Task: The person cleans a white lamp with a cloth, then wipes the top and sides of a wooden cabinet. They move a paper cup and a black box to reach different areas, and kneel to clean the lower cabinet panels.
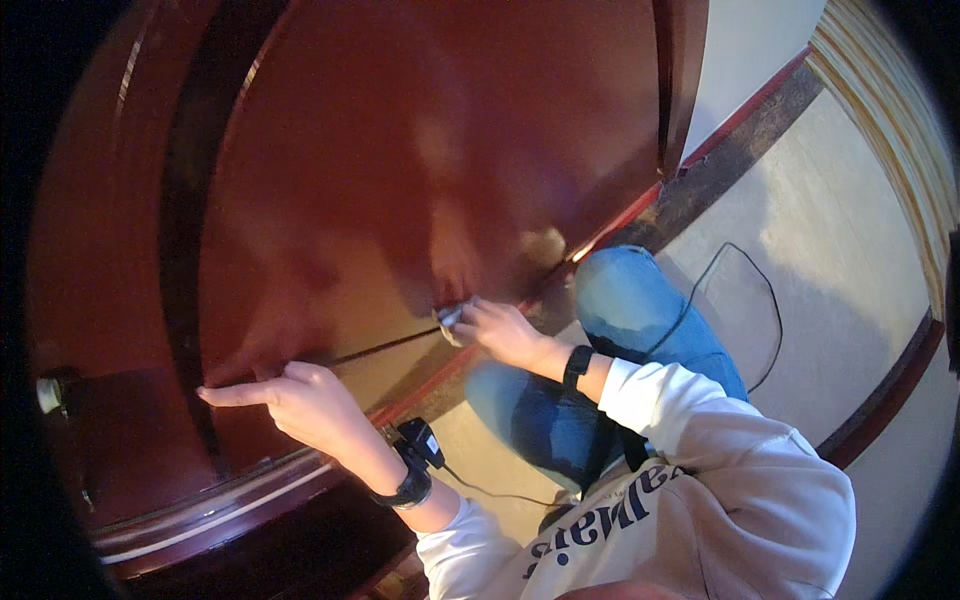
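A large glossy dark red panel (337, 187), which looks like a wooden cabinet or wardrobe door, fills the left and top of the view and mirrors both arms. My right hand (501, 328) pinches a small bunched grey cloth (452, 322) against the panel's lower part, near a thin dark seam. Further left, my left hand (311, 401) rests at the panel with its index finger stretched out towards a dark vertical strip (184, 247). The other fingers are curled and partly hidden, and I see nothing held in them.
A black adapter-like box (421, 442) with a thin cable sits beside my left wrist. My bent knees (622, 292) in jeans are close to the panel. A dark cable (780, 322) loops over the pale floor (825, 225). A white knob-like piece (49, 395) is at far left.
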Tool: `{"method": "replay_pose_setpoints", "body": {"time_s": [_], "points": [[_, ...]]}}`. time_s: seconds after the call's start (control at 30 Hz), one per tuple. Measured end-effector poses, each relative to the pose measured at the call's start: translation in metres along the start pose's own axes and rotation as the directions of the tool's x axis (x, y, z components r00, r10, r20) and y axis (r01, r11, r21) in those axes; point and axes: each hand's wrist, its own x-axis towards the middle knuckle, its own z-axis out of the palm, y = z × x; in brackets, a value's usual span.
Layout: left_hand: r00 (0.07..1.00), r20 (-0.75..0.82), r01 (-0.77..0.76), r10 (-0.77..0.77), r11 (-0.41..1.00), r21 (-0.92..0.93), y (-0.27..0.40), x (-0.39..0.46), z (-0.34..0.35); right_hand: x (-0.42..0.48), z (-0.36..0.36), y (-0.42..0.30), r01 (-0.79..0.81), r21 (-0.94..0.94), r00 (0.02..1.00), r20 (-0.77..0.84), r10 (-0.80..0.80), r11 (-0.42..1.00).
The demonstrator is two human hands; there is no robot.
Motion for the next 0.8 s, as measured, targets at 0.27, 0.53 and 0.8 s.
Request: {"method": "replay_pose_setpoints", "body": {"time_s": [0.27,0.53,0.8], "points": [[1.0,-0.014,0.002,-0.002,1.0,-0.018,0.002,0.002,-0.003,-0.001,0.003,-0.008,-0.031,0.014,0.999,-0.016,0.031,0.999],[0.999,-0.045,0.003,-0.006,0.998,-0.069,-0.002,0.003,0.001,0.001,0.006,-0.005,-0.036,0.012,0.999,-0.038,0.037,0.999],[0.999,-0.037,-0.003,-0.003,0.989,-0.147,0.0,0.003,0.002,-0.002,0.007,-0.002,-0.048,0.041,0.997,-0.06,0.051,0.998]]}}
